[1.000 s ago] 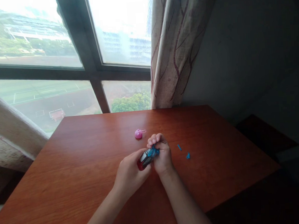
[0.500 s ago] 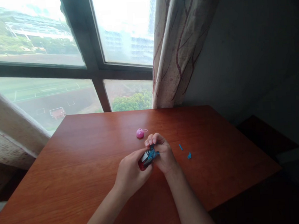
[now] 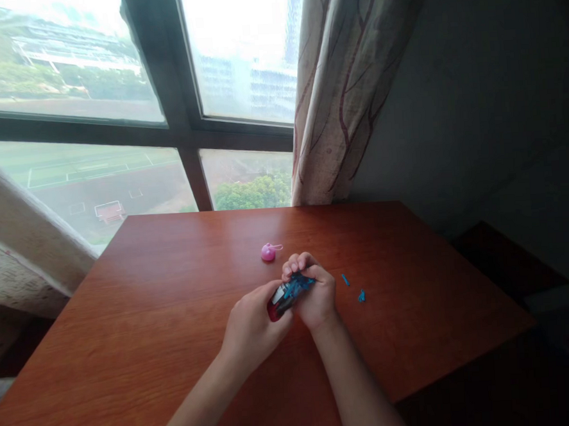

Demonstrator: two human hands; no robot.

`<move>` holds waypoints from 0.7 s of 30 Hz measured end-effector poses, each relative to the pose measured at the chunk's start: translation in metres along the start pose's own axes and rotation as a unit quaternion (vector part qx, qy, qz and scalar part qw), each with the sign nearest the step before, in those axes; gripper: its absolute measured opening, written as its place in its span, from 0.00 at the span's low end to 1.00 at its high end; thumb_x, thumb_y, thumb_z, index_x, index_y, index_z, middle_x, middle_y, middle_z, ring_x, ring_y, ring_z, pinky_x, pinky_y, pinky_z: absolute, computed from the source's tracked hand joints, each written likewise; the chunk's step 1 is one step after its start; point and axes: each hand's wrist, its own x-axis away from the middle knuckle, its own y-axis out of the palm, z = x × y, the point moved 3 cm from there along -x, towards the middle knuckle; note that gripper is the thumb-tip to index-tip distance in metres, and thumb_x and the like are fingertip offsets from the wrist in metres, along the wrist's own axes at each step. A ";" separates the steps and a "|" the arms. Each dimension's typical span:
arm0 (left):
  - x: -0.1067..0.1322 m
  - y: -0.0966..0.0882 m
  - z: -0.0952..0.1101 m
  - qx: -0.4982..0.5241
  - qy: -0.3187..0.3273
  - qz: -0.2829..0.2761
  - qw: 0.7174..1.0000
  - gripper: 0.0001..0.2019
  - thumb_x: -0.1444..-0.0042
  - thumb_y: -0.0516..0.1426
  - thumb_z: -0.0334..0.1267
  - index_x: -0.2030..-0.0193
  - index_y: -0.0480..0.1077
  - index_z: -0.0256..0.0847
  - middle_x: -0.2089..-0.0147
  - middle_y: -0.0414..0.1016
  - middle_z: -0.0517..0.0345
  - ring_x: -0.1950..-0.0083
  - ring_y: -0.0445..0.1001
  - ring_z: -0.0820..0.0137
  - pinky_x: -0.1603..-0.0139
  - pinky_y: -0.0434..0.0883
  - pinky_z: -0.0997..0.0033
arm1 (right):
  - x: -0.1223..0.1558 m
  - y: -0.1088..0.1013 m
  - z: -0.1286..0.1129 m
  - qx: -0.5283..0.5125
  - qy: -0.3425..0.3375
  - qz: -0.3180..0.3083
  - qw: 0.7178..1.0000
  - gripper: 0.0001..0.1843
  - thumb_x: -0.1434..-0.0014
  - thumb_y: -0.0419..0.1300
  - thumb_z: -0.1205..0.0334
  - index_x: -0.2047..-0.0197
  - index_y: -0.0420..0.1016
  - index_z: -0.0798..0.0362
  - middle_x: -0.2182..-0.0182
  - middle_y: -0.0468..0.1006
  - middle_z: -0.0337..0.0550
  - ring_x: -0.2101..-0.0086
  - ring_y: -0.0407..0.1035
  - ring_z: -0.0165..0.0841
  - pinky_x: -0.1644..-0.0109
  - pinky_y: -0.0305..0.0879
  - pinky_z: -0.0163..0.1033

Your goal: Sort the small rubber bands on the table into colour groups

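Both my hands meet over the middle of a reddish wooden table point(image 3: 151, 324). My left hand point(image 3: 250, 327) grips the red end of a small toy point(image 3: 285, 294) with a white band and blue parts. My right hand point(image 3: 313, 291) is curled round the toy's blue end, fingers pressed together on it. Two tiny blue pieces point(image 3: 361, 296) lie on the table just right of my right hand. A small pink round thing point(image 3: 268, 253) with a thin loop sits just beyond my hands.
A large window point(image 3: 236, 55) with a dark frame stands behind the table. A patterned curtain point(image 3: 339, 87) hangs at its right, and another curtain point(image 3: 21, 248) slants at the left. A dark wall and a dark low surface point(image 3: 504, 257) lie to the right.
My hands have stayed together on the toy, my right fingers shifting a little over its blue end. The view has drifted slightly.
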 end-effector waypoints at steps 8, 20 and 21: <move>-0.003 0.000 0.000 0.006 0.003 -0.004 1.000 0.13 0.49 0.57 0.33 0.55 0.73 0.44 0.65 0.78 0.63 0.65 0.73 0.68 0.62 0.64 0.73 | 0.000 0.000 0.001 -0.008 0.010 0.034 0.999 0.06 0.47 0.56 0.61 0.72 0.72 0.52 0.76 0.67 0.37 0.72 0.64 0.30 0.68 0.63 0.34; -0.004 -0.002 0.000 0.029 0.011 0.007 0.999 0.14 0.49 0.58 0.33 0.54 0.74 0.44 0.62 0.79 0.63 0.62 0.75 0.67 0.60 0.66 0.74 | 0.000 -0.001 0.004 -0.001 0.002 0.077 0.997 0.20 0.61 0.55 0.73 0.63 0.74 0.49 0.70 0.76 0.35 0.75 0.66 0.27 0.71 0.63 0.32; -0.004 -0.003 0.000 0.033 0.012 0.008 0.999 0.14 0.49 0.58 0.32 0.54 0.74 0.44 0.62 0.79 0.63 0.62 0.75 0.67 0.60 0.66 0.74 | 0.000 0.000 0.004 -0.006 0.004 0.067 0.998 0.20 0.62 0.55 0.73 0.64 0.74 0.49 0.71 0.75 0.35 0.75 0.66 0.27 0.71 0.63 0.31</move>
